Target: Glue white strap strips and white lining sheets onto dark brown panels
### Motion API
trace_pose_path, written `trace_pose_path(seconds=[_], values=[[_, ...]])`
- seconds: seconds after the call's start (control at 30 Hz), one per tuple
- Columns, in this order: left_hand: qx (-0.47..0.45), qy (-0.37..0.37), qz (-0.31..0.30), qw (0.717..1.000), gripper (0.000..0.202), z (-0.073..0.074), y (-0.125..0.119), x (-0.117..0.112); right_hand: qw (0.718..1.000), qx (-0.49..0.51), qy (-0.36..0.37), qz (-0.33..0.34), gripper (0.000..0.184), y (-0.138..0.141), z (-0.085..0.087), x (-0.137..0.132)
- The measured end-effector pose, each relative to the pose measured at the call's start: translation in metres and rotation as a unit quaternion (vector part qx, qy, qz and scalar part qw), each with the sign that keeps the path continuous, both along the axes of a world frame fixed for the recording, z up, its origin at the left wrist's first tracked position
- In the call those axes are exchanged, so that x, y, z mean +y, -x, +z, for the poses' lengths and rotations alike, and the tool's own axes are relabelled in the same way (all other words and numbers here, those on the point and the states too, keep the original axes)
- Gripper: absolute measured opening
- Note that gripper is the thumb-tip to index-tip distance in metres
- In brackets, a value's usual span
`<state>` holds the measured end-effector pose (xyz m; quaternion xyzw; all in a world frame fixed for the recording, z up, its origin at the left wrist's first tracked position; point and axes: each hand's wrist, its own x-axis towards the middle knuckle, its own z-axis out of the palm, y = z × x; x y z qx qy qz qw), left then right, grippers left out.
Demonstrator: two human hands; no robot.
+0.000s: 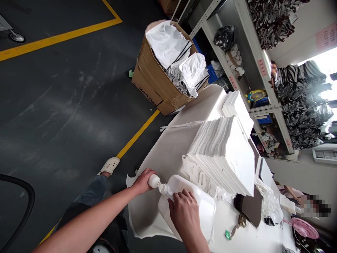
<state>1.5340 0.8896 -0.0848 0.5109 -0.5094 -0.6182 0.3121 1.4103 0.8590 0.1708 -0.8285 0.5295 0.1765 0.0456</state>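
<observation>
My left hand (144, 181) is closed around a small white bottle (153, 181) at the table's near edge. The bottle's narrow neck meets the mouth of a large white plastic jug (204, 200); whether the two touch or sit just apart, I cannot tell. With fingers curled over the jug's top near its neck, my right hand (185, 209) grips it, seemingly by the handle, which the hand mostly hides. The jug lies tilted with its mouth toward the small bottle.
Tall stacks of white cloth pieces (218, 151) and loose white strips (202, 175) lie beside the jug on the white-covered table (147, 214). A full cardboard box (152, 80) stands past the table. Shelves (247, 38), a pink fan (305, 227) and another person (291, 193) are at right.
</observation>
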Motion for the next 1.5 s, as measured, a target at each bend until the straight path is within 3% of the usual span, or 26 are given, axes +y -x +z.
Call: trace_pose_path(seconds=[1.1, 1.27, 1.5], values=[[0.017, 0.003, 0.007, 1.000, 0.054, -0.001, 0.000, 0.001, 1.000, 0.007, -0.002, -0.001, 0.021, -0.004, -0.001, -0.001], [0.025, -0.001, 0.000, 1.000, 0.057, 0.009, 0.000, 0.000, 1.000, -0.020, 0.006, -0.005, 0.021, 0.004, 0.007, 0.000], [0.033, -0.001, -0.009, 0.999, 0.065, 0.040, 0.008, -0.002, 0.996, -0.094, 0.011, -0.006, 0.020, 0.036, 0.035, 0.005]])
